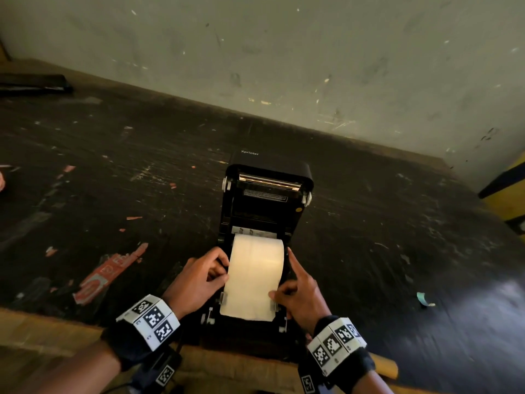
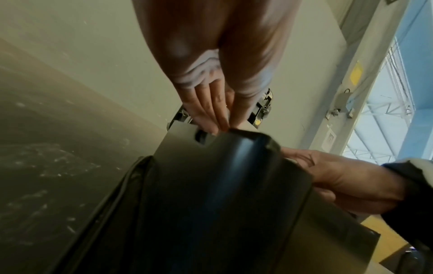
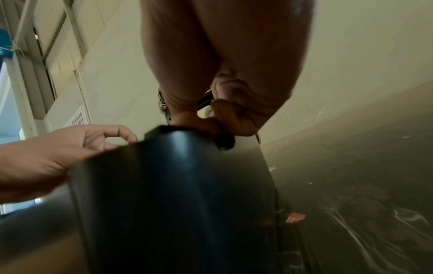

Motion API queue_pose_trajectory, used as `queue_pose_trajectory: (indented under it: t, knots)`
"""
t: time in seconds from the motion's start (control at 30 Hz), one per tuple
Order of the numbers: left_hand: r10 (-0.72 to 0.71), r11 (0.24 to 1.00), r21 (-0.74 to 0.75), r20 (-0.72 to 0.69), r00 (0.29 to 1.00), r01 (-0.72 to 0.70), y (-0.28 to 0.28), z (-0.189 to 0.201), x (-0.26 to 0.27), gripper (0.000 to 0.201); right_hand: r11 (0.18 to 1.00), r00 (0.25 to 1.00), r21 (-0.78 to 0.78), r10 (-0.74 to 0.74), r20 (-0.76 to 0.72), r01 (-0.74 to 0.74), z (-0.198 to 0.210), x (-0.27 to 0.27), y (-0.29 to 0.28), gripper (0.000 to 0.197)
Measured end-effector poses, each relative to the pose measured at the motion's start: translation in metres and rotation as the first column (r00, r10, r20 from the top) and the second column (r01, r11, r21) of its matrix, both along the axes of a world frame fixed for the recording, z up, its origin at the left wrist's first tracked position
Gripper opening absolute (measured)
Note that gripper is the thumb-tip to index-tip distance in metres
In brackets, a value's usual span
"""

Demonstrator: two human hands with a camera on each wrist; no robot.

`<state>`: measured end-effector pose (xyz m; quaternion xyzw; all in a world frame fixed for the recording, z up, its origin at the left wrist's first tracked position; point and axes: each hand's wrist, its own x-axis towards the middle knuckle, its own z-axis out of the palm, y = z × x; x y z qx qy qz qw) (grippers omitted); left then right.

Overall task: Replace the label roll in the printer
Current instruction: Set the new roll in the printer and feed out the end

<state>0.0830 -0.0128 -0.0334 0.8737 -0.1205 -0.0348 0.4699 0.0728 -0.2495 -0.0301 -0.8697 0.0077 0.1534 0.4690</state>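
Observation:
A black label printer stands at the table's front edge with its lid raised. A white label roll lies in its bay. The roll's strip runs forward between two white guides. My left hand curls over the printer's left wall and pinches the strip's left edge. My right hand grips the right wall, with the thumb on the strip's right edge and the index finger straight along the roll. In the left wrist view the fingertips meet the printer's edge. In the right wrist view the fingers curl on the printer's rim.
The dark worktop is scuffed, with torn red labels left of the printer and a green scrap to the right. A flat black object lies far back left. A yellow-and-black box stands at the right, against the wall.

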Motion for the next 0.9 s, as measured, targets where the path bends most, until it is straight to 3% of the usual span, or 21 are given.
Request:
queue_pose_trajectory:
  t: [0.2,0.37,0.5,0.7,0.9]
  knots:
    - [-0.083,0.994,0.067,-0.012,0.996,0.083,0.0012,-0.0019,0.0,0.029,1.0,0.998,-0.007,-0.003,0.061,0.003,-0.0003,-0.0002,0.0015,0.102]
    - [-0.064,0.995,0.074,0.028,0.998,0.062,-0.0021,-0.0048,0.0009,0.063,0.999,0.999,-0.025,0.023,0.041,-0.022,0.0011,-0.0014,0.0035,0.104]
    - [-0.149,0.981,0.12,-0.022,0.989,0.15,0.0013,-0.0059,0.0005,0.076,1.0,0.995,-0.016,0.02,0.093,-0.019,0.0019,-0.0006,0.0024,0.102]
    - [-0.093,0.993,0.073,0.047,0.995,0.09,-0.0003,-0.0082,0.0067,0.068,0.997,0.996,-0.072,0.038,0.086,-0.031,-0.002,-0.0039,0.0039,0.104]
    - [-0.163,0.977,0.147,0.05,0.985,0.154,0.0029,-0.0076,0.0035,0.067,0.994,0.995,-0.11,0.028,0.096,-0.017,0.0026,-0.0053,0.0041,0.102]
